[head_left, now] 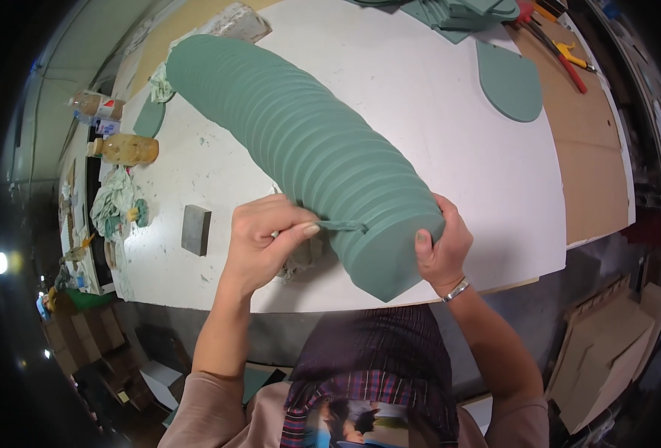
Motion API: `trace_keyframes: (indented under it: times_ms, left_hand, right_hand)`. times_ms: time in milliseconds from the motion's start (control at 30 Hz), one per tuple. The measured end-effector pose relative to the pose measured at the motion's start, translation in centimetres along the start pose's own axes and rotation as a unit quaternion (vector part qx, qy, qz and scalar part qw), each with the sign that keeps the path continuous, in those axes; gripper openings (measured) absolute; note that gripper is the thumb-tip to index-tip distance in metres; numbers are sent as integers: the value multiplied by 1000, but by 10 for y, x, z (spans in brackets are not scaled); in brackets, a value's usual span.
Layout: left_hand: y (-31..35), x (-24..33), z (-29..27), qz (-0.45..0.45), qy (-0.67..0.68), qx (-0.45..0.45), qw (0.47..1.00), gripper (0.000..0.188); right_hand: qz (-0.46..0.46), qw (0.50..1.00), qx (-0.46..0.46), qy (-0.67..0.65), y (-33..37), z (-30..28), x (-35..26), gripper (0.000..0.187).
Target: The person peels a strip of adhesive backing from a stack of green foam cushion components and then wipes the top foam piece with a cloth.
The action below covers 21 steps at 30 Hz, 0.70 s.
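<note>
In the head view, a long row of green panels [323,142] leans in a curve across the white surface [509,194], each overlapping the next. The left hand [264,233] pinches a thin green brush [336,225] between thumb and finger, its tip at the row's left side by the near end. The right hand [448,243] is clamped on that near end, thumb on the front face and fingers around the side.

The work seems partway: the panels are lined up and the brush is at their edges, but with all of it one green, I cannot tell which edges are finished. A loose panel [511,82] lying flat and a pile of panels [461,16] at the far side stand outside the row, perhaps left for later.

The nearest panel's lower tip comes close to the surface's near edge, so there is little margin there. The widest open room lies to the right of the row. On the left, a grey block [195,230] sits near the left hand, with a bottle [130,149] and crumpled rags [114,198] farther out.
</note>
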<state>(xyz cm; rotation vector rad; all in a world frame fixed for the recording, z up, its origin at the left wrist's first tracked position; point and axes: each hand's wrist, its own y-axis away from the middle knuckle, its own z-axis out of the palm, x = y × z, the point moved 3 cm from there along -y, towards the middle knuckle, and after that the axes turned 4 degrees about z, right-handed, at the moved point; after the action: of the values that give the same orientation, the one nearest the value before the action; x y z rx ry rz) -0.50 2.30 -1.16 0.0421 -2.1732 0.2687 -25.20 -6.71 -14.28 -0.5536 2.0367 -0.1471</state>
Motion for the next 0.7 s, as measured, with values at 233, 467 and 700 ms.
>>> trace_keyframes:
  times_ms: [233, 467, 700]
  left_hand:
    - [2, -8, 7, -3, 8, 27, 1000, 11]
    - [1, -8, 10, 48, 11, 18, 999, 9]
    - [0, -5, 11, 0, 16, 30, 999, 8]
  right_hand:
    - [-6, 1000, 9, 4, 0, 1, 0, 64]
    - [-2, 1000, 10, -11, -2, 2, -3, 64]
    - [6, 1000, 19, -11, -2, 1, -4, 64]
